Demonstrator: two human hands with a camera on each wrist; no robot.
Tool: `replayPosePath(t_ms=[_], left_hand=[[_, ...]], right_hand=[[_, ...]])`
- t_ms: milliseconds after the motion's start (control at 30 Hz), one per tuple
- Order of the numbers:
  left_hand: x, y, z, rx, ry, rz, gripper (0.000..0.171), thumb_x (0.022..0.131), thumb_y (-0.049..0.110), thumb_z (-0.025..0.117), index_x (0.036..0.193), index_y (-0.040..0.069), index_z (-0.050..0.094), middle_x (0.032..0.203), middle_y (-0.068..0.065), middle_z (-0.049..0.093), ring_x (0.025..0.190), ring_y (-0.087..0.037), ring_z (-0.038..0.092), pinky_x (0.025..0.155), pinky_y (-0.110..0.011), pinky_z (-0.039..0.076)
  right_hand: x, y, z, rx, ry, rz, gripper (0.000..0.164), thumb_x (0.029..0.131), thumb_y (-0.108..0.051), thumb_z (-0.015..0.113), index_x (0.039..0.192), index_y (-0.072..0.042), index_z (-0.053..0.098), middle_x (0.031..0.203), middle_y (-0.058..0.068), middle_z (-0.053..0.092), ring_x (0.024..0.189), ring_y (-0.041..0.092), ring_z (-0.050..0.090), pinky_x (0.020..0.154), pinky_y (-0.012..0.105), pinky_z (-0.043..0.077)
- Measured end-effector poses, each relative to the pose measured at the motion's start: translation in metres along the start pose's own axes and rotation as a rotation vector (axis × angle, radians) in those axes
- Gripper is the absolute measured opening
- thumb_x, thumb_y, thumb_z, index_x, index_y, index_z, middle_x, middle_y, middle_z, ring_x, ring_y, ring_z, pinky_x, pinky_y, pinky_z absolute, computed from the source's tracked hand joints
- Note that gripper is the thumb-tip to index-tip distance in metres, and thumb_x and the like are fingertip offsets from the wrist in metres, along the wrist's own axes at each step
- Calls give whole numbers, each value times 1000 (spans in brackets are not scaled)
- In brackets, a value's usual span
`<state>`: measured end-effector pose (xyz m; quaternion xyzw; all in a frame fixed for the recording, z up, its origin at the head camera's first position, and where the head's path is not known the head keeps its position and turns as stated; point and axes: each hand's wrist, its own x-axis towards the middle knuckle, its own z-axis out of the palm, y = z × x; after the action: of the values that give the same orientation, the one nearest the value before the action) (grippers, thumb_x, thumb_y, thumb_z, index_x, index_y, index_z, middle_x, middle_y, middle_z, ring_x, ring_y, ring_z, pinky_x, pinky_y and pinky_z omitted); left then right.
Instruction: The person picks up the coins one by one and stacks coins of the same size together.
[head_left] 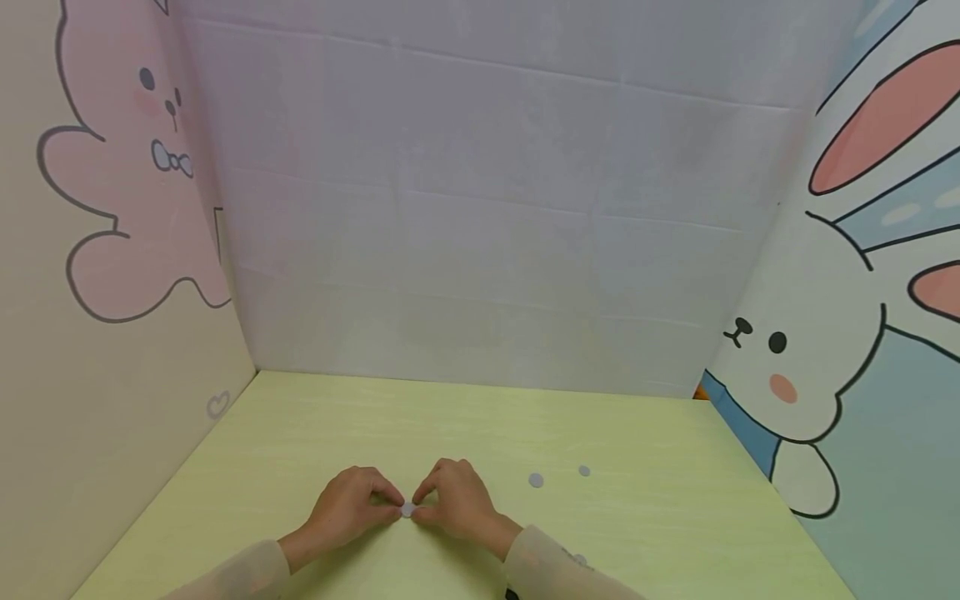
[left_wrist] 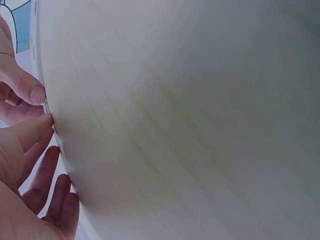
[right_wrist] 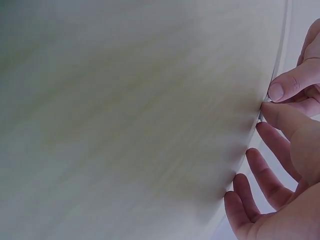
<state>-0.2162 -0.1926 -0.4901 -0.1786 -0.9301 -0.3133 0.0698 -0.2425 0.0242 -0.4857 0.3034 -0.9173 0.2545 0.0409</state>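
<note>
A small flat grey disc [head_left: 407, 509], coin-like, lies on the pale yellow tabletop [head_left: 360, 425] between my two hands in the head view. My left hand [head_left: 351, 502] pinches its left edge with thumb and index finger. From the other side, my right hand [head_left: 459, 500] holds its right edge the same way. In the left wrist view, the left hand [left_wrist: 25, 170] has its fingertips down at the table surface, close beside the right thumb [left_wrist: 30, 90]. The right wrist view shows the right hand's [right_wrist: 285, 185] other fingers spread, their tips at the surface.
Two more grey discs, one larger [head_left: 536, 480] and one smaller [head_left: 584, 471], lie to the right of my hands. Another disc [head_left: 580, 560] shows partly behind the right sleeve [head_left: 555, 571]. A small black object [head_left: 512, 594] is at the bottom edge. Printed panels stand on three sides.
</note>
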Motion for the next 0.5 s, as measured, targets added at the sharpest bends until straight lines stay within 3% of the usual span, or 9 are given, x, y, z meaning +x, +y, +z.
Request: replayPosePath(t_ms=[500], left_hand=[[1, -3, 2, 11, 4, 22, 12, 80, 25, 94, 85, 30, 84, 91, 22, 73, 89, -7, 65, 80, -29, 51]], right_hand=[[0, -3, -3, -7, 10, 5, 7, 85, -29, 92, 85, -24, 87, 88, -12, 71, 81, 0, 51, 73, 18, 38]])
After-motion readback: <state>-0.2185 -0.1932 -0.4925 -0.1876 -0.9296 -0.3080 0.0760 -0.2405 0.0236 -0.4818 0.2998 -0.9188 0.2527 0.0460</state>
